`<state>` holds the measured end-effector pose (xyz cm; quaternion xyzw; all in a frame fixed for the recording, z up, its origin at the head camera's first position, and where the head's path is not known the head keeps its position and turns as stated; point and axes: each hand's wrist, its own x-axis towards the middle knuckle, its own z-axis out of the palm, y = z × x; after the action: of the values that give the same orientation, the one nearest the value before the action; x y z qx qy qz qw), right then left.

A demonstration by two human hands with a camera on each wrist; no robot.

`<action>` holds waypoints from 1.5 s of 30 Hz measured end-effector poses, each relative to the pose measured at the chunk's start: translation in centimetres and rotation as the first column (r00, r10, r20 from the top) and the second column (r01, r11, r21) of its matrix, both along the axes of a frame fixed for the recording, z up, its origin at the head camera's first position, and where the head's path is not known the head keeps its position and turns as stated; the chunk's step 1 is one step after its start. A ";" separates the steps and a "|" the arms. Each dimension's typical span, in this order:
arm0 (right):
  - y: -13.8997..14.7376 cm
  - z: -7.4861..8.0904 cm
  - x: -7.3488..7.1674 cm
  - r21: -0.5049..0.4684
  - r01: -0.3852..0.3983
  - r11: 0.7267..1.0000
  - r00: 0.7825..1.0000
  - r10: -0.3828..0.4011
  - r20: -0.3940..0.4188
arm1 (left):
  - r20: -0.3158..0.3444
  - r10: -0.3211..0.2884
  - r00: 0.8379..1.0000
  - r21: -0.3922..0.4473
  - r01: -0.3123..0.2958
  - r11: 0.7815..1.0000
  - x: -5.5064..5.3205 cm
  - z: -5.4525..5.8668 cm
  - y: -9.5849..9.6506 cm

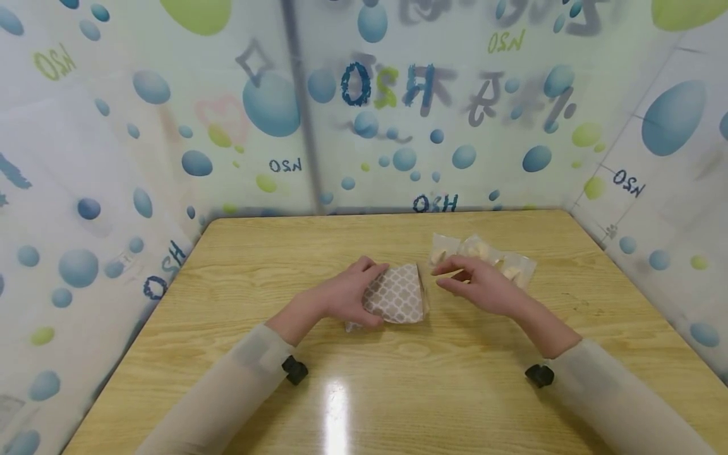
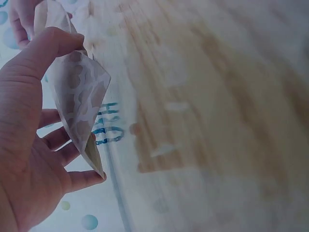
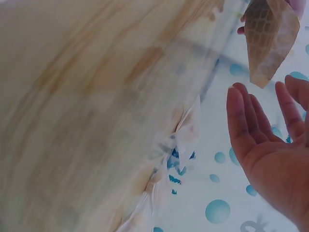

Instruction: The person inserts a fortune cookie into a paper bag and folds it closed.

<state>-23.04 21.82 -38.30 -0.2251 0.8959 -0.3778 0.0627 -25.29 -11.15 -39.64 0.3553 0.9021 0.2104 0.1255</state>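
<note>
A paper bag [image 1: 400, 296] with a grey-and-white lattice print is held in my left hand [image 1: 348, 292], just above the table. In the left wrist view, the thumb lies over one side of the bag [image 2: 79, 92] and the fingers are behind and below it. Its brown edge faces my right hand [image 1: 483, 285], which hovers a short way off. That hand's fingers are loosely bent with nothing between them, as the right wrist view also shows. Beyond the right hand lie clear packets [image 1: 476, 246] with pale pieces inside, partly hidden by it.
The wooden table [image 1: 256, 253] reaches back to a wall sheet [image 1: 370, 151] printed with blue and green dots and lettering. Similar sheets stand at the left and right sides. A black wrist device [image 1: 294, 370] sits at the left sleeve, another [image 1: 539, 375] at the right.
</note>
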 end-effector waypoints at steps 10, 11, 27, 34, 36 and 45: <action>-1.7 0.4 0.0 -0.114 -0.003 0.993 0.991 0.018 0.130 | -0.042 -0.004 0.999 0.026 0.005 1.000 0.2 0.0 -0.1; -1.9 0.4 0.0 -0.113 -0.004 0.994 0.991 0.019 0.133 | -0.044 -0.004 0.999 0.030 0.006 1.000 0.2 0.0 -0.2; -3.1 0.5 0.4 -0.142 0.123 0.982 0.987 -0.106 0.122 | -0.017 -0.006 1.000 0.145 0.009 0.989 0.4 0.0 -0.4; -3.7 0.7 0.5 -0.162 0.144 0.976 0.984 -0.124 0.130 | -0.116 0.032 0.993 0.039 -0.028 0.999 0.7 -0.1 0.1; -3.9 0.8 0.5 -0.165 0.146 0.975 0.983 -0.125 0.131 | -0.136 0.053 0.989 0.021 -0.051 0.998 0.9 0.0 0.4; -4.6 0.8 0.4 -0.174 0.113 0.978 0.990 -0.097 0.098 | -0.152 0.092 0.984 0.060 -0.084 0.995 1.1 0.1 1.5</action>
<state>-22.69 17.22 -37.52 -0.1653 0.8652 -0.4692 0.0622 -24.14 -9.68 -39.54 0.3335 0.9179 0.2119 0.0363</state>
